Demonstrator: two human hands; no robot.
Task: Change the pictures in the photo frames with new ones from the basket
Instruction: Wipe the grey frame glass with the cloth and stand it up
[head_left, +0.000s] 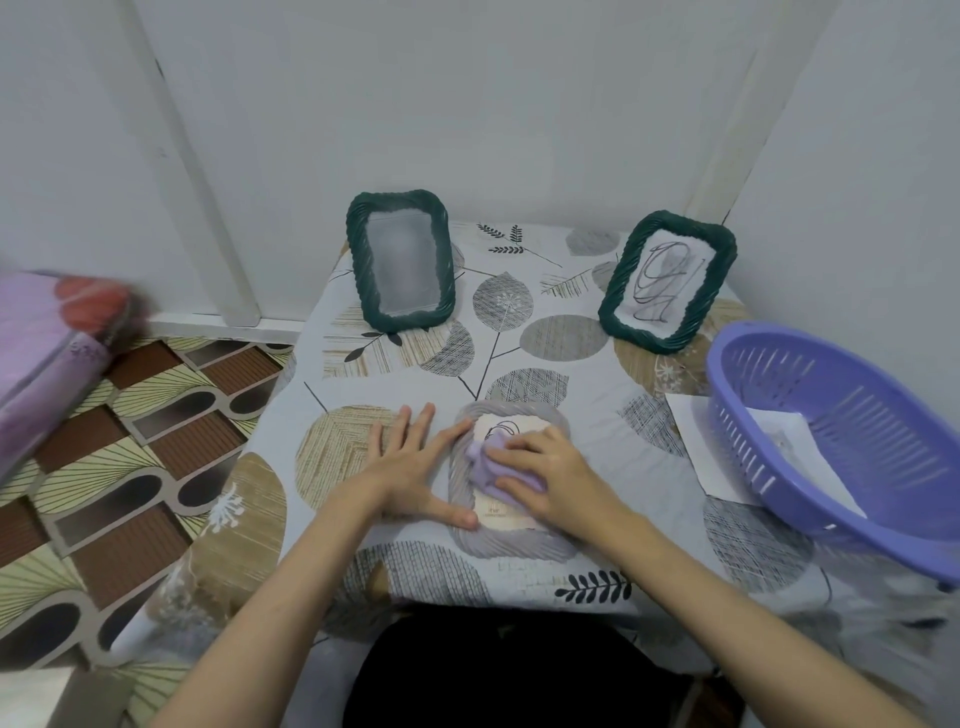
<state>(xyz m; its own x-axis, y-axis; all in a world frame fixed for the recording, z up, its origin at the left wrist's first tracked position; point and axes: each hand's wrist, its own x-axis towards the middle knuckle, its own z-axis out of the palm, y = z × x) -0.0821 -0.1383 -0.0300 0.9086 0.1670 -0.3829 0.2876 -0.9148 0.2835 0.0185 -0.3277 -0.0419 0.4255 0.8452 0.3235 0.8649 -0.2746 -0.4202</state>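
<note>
A grey photo frame (511, 540) lies flat on the table in front of me, with a picture showing behind its glass. My right hand (545, 475) presses a small lilac cloth (485, 460) onto the glass with flat fingers. My left hand (415, 467) lies spread on the table and holds the frame's left edge between thumb and forefinger. Two dark green frames stand at the back: the left one (400, 267) shows a blank pane, the right one (667, 280) holds a scribbled drawing. A purple basket (841, 441) at the right holds a paper sheet (789, 436).
A white sheet (711, 462) lies on the table partly under the basket. The leaf-patterned tablecloth (363, 447) covers a small table set into a wall corner. A purple bundle (47, 343) sits to the left above the patterned floor.
</note>
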